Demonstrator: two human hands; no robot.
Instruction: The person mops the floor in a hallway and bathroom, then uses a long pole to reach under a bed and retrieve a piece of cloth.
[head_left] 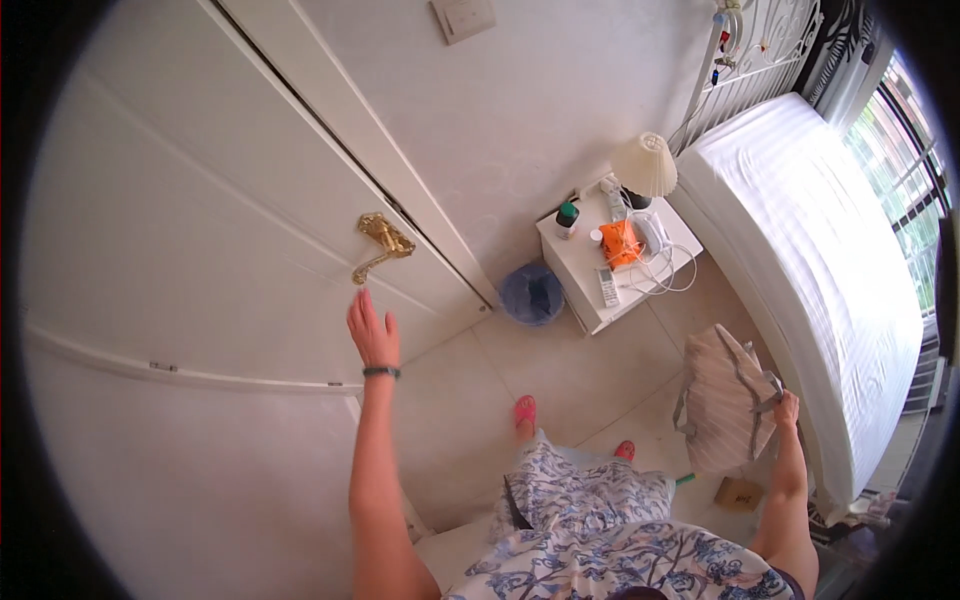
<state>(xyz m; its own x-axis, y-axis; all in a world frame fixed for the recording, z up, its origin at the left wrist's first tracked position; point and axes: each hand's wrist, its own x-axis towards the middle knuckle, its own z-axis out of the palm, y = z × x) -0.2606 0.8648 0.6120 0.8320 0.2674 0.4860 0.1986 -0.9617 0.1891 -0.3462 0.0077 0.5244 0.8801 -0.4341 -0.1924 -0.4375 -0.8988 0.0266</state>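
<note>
My left hand reaches up toward a brass door handle, its fingers stretched out just below the lever's end and holding nothing. A dark band circles that wrist. The handle sits on a white panelled door, which looks closed against its frame. At the right, my right hand is closed on the grey strap of a striped beige fabric bag. The bag hangs beside the bed, above the tiled floor.
A white nightstand holds a pleated lamp, an orange packet, a remote and cables. Beside it stands a lined waste bin. A white bed fills the right; a small cardboard box lies near it.
</note>
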